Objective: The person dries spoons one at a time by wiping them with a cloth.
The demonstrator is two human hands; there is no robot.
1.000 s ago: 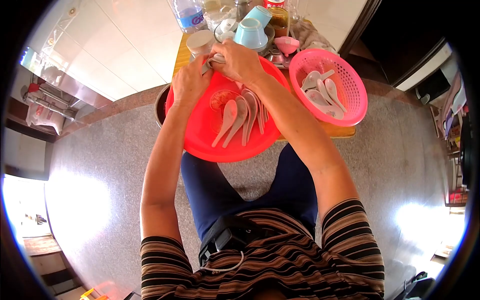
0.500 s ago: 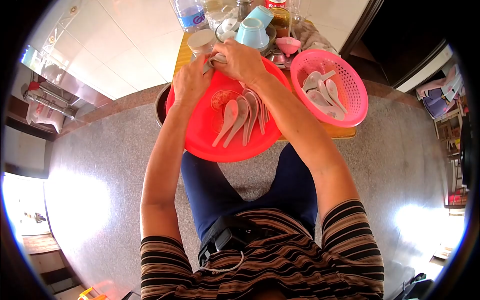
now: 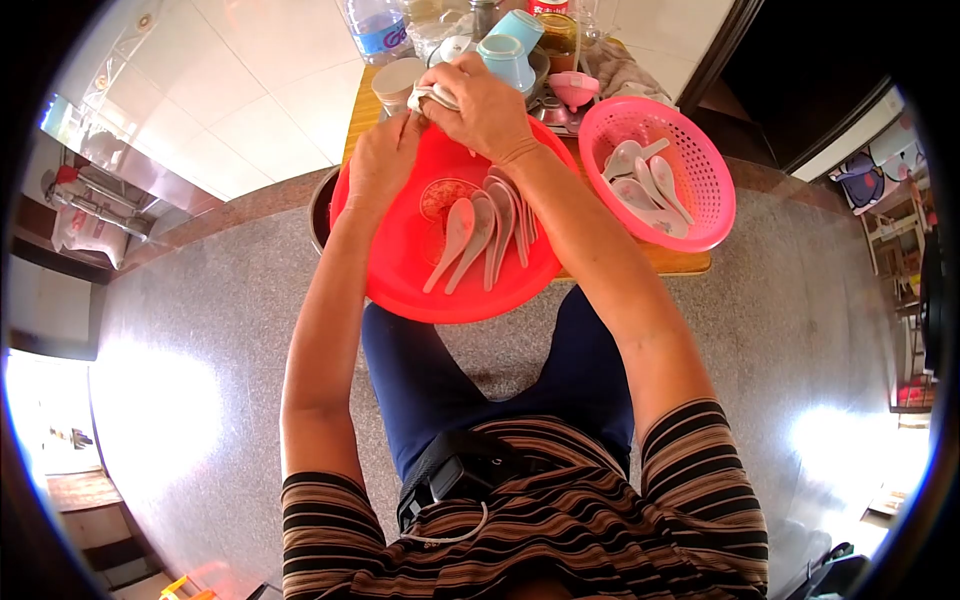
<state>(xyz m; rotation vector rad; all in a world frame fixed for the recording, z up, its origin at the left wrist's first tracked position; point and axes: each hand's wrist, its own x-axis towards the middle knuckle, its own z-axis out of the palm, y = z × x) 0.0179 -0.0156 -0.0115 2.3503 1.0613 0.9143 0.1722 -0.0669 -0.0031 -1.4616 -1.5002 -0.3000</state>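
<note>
Over the far rim of a red basin, my right hand is closed round a bunched white cloth. Just below and left of it, my left hand is closed with its fingertips close to the cloth; what they pinch is hidden. Several white soup spoons lie side by side in the basin, partly under my right forearm. More soup spoons rest in a pink colander to the right.
Behind the basin stand a lidded jar, light blue cups, a large plastic bottle and a pink funnel-like item. They crowd the wooden table against a tiled wall. A dark pot rim shows left of the basin.
My right hand has risen slightly and turned, so more of the white cloth shows. My left hand has dropped a little. The spoons in basin and colander stay put.
</note>
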